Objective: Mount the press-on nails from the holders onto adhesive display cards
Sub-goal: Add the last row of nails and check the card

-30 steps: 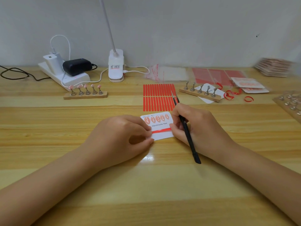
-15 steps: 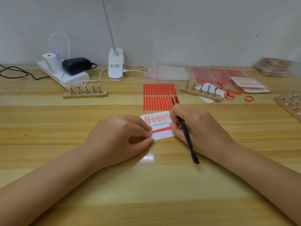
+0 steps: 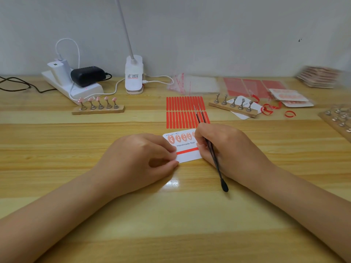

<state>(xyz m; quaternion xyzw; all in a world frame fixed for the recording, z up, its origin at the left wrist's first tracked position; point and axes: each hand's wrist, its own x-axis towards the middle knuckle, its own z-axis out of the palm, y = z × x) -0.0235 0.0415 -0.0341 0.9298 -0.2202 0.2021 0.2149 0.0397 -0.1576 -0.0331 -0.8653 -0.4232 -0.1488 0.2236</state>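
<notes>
A white display card (image 3: 187, 157) printed "Handmade Nail" lies mid-table with several pink nails (image 3: 178, 138) stuck along its top and a red adhesive strip across it. My left hand (image 3: 140, 160) pinches the card's left edge with thumb and fingers. My right hand (image 3: 228, 150) holds black tweezers (image 3: 209, 147), tips pointing away, while its fingers touch the card's right edge. A wooden holder (image 3: 98, 110) at the left carries several pink nails on metal stands. A second holder (image 3: 233, 108) at the right has bare stands.
A sheet of red adhesive strips (image 3: 185, 112) lies behind the card. Power strip with chargers (image 3: 76, 82) and a lamp base (image 3: 133, 74) sit at the back. Clear bags (image 3: 193, 84), red sheets, packed cards (image 3: 290, 97), peeled red curls (image 3: 267, 110) and another holder (image 3: 340, 120) are at the right.
Both hands stay on the card. The right hand with the tweezers has shifted slightly left, now covering the rightmost nail on the card.
</notes>
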